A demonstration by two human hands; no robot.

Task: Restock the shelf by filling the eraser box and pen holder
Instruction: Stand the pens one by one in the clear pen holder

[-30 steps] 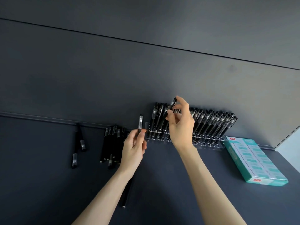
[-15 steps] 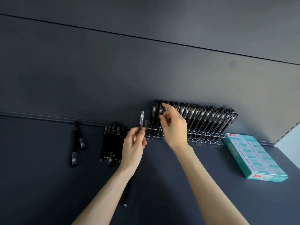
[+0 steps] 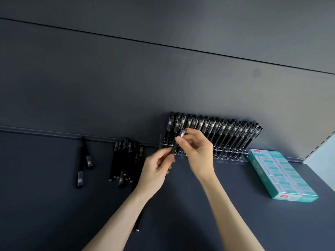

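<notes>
A clear pen holder (image 3: 223, 155) stands against the back wall of the dark shelf, packed with several black pens (image 3: 213, 126) leaning right. One black pen (image 3: 178, 141) is held between both hands in front of the holder's left end. My left hand (image 3: 155, 172) grips its lower end and my right hand (image 3: 198, 151) pinches its capped upper end. A teal eraser box (image 3: 279, 175) full of wrapped erasers lies to the right of the holder.
A loose heap of black pens (image 3: 125, 161) lies on the shelf left of the holder. Two more pens (image 3: 84, 166) lie further left. Another pen (image 3: 138, 222) pokes out from under my left forearm. The shelf's right end post (image 3: 324, 144) stands beyond the box.
My right hand left the pens in the holder and came down onto the pen in my left hand. That pen tilted right, toward the holder, and both hands now hold it.
</notes>
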